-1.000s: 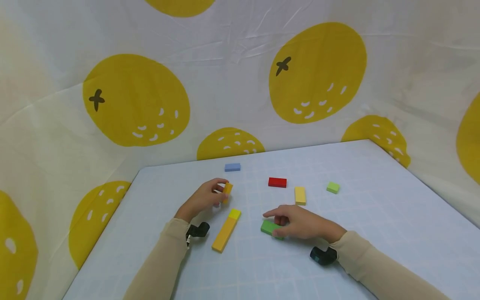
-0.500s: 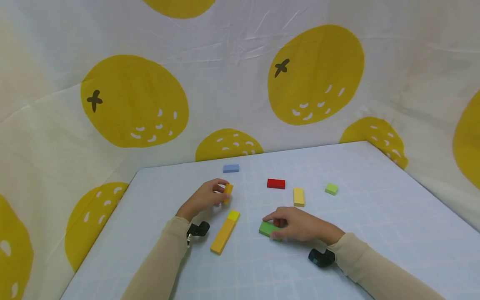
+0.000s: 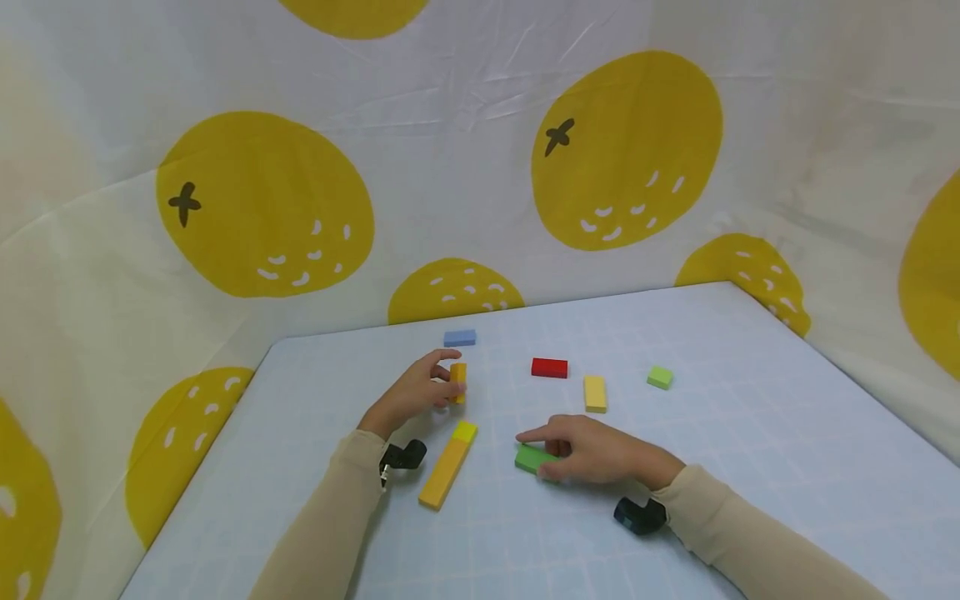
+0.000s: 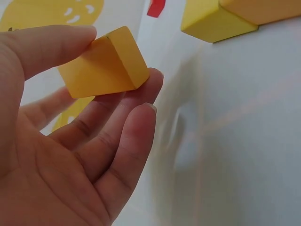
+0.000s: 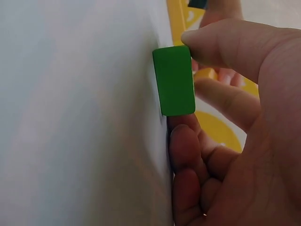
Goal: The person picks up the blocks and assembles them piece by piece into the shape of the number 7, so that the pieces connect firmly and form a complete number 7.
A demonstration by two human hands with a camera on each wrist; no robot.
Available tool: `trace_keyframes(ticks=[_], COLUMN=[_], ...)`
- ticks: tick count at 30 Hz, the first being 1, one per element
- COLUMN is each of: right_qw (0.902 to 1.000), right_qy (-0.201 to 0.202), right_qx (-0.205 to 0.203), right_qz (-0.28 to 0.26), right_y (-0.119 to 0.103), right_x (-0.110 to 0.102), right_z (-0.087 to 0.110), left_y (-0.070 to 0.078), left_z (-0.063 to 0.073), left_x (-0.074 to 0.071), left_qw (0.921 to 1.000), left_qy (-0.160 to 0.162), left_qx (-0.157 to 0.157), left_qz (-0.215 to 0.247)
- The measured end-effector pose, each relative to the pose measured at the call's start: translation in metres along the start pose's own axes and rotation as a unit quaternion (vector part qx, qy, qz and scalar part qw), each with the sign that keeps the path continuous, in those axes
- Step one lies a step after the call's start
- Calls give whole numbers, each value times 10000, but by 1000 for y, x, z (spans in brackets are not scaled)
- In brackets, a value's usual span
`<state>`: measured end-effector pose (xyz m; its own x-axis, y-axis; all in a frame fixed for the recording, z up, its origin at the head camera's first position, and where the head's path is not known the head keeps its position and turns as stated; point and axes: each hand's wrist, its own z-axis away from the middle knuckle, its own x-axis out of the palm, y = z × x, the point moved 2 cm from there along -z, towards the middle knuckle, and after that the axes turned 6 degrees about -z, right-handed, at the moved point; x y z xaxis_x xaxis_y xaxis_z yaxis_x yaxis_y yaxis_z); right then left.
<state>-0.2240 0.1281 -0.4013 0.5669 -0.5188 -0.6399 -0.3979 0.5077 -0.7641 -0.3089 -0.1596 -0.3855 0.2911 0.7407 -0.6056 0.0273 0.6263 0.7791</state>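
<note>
My left hand (image 3: 414, 392) pinches an orange block (image 4: 101, 66) between thumb and fingers, holding it above the table. In the head view that block stands upright, left of centre. Just in front of it lies a long orange block (image 3: 444, 473) with a small bright yellow block (image 3: 465, 431) against its far end. On the right, my right hand (image 3: 600, 450) holds a green block (image 3: 532, 457) on the table, thumb at its near side and fingers at its far side. Its index finger reaches out over the block's far edge. The right wrist view shows the green block's end face (image 5: 174, 81).
Further back lie a blue block (image 3: 460, 337), a red block (image 3: 550, 367), a pale yellow block (image 3: 595, 394) and a small light green block (image 3: 660, 377). The pale checked table (image 3: 750, 400) ends at a fruit-printed curtain (image 3: 465, 183) behind.
My left index finger has lifted off the orange block, which now stands more upright. The right index finger bent onto the green block, then straightened again. The whole view has shifted slightly.
</note>
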Motion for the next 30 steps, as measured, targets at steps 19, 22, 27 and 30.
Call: trace_keyframes(ticks=[19,22,27,30], right_qw=[9999,9999,9999,9999], right_qy=[129,107,86,127], right_qx=[-26,-57,-42,-17], right_qz=[-58,-105,-144,-112], right_y=[5,6,7,8], right_x=[-1,-1,0,0], right_z=[1,0,-1,-1], left_y=[8,8,7,7], left_z=[-6,-6,-4,-4], left_x=[9,11,14,15], left_qw=[9975,9970,9971,9971], left_qy=[-359,-409,-405,-379], left_qx=[259,243,100,87], left_qz=[-542,-605,-638,-654])
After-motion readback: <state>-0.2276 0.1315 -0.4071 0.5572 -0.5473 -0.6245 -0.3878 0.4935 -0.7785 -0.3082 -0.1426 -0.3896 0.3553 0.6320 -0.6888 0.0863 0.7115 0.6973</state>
